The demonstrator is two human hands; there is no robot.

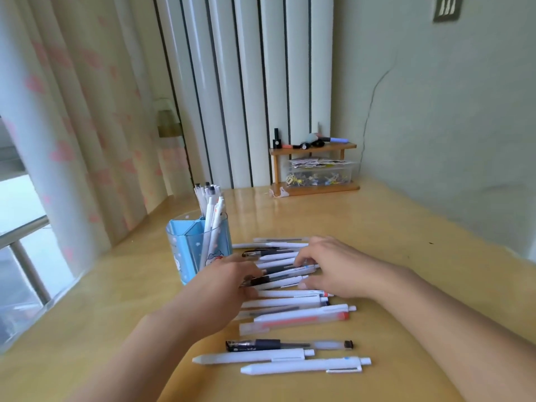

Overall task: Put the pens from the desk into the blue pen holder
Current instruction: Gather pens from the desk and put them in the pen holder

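Observation:
A blue pen holder (190,252) with a cartoon print stands on the wooden desk (420,256), left of centre. Several white pens (210,210) stand upright in its right compartment. A long row of pens (293,319), mostly white with a few black and one red, lies crosswise on the desk to the holder's right and nearer me. My left hand (229,281) curls around the left ends of a few pens in the middle of the row. My right hand (336,266) pinches the same bundle (278,274) from the right, fingers above, thumb below.
A small wooden shelf (314,147) with markers on top and a clear box of small items under it stands at the back against the wall. A curtain (72,126) and a window rail (23,230) border the desk's left edge.

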